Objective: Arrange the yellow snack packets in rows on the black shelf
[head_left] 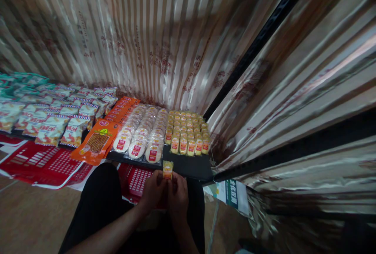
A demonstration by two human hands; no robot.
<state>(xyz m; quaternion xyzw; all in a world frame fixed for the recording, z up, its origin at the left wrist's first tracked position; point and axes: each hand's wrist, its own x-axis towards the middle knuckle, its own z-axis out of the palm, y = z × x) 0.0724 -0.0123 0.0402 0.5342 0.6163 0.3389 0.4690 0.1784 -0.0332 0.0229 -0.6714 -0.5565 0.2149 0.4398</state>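
A small yellow snack packet [168,169] with an orange label stands upright between my hands. My left hand [153,188] pinches its left edge low down, and my right hand [178,193] grips the lower right side. Just beyond, several rows of matching yellow packets [190,144] stand on the black shelf [188,166]. To their left are rows of clear-wrapped round white crackers [136,150] with red labels.
Orange snack bags [95,140] and white-and-blue bags [53,128] fill the shelf's left part. Red baskets [44,164] sit below its front edge. A black metal post [235,76] slants at the right, before a striped curtain [164,31]. A printed sheet [235,195] lies at lower right.
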